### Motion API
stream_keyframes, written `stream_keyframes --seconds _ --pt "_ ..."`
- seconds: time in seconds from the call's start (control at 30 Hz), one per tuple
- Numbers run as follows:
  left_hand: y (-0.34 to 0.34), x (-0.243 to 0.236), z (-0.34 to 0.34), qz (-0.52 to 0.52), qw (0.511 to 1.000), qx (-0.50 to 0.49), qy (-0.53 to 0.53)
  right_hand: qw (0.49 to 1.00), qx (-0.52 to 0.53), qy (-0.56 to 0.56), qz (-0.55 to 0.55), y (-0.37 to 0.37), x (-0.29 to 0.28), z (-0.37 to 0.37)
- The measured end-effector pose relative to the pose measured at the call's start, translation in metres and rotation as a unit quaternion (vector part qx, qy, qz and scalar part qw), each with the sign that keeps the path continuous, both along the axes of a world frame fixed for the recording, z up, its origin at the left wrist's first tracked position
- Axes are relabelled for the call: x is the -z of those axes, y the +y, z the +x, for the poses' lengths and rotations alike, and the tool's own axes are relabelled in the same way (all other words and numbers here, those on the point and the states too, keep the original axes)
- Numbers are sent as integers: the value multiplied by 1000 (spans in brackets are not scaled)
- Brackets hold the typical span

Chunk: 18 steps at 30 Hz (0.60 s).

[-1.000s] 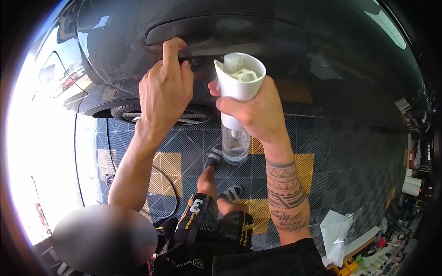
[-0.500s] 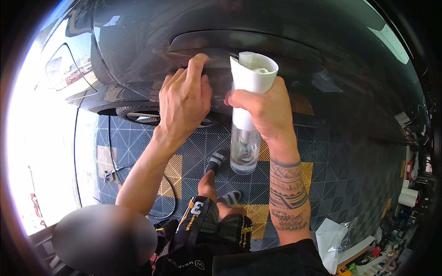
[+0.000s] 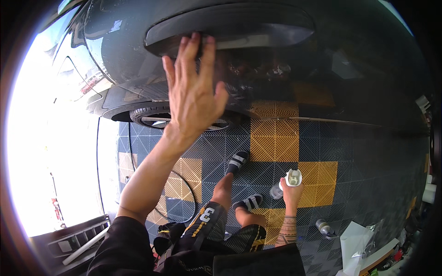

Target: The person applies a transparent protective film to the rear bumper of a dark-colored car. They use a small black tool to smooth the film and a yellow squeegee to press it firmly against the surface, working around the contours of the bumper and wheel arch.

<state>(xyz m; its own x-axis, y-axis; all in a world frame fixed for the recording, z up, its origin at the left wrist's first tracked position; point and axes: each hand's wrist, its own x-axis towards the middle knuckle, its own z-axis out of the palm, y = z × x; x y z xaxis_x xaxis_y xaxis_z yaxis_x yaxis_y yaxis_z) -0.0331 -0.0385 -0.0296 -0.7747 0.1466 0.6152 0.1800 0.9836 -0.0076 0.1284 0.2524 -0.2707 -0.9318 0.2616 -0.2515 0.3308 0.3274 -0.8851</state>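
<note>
My left hand [image 3: 192, 94] is raised against the side of a dark car [image 3: 124, 50], fingers stretched out and spread. Its fingertips meet the lower edge of a long, dark handle-like piece [image 3: 230, 25] on the panel. Nothing is in this hand. Lower down, by my right hip, my right hand [image 3: 293, 193] is wrapped round the white head of a spray bottle [image 3: 276, 190]. The bottle's clear body tilts away to the left of that hand. Part of the bottle is covered by my fingers.
A car wheel [image 3: 152, 117] stands below the panel, left of my feet. Black and yellow ribbed tiles [image 3: 274, 140] cover the floor. A hose [image 3: 193, 202] curves at left. At lower right are a can-like container [image 3: 323, 225] and white sheets [image 3: 354, 244].
My right hand has dropped from the car panel to near my hip with the spray bottle. My left hand has moved up, its fingers straightening onto the handle-like piece.
</note>
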Motion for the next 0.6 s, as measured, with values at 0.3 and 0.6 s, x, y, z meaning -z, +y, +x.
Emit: stream_keyframes --seconds 0.3,0.6 --pt "-21 15 -22 -104 990 66 68 974 126 -190 5 72 237 96" --pt "-29 13 -38 -189 969 109 119 980 180 -64 50 81 396 142"
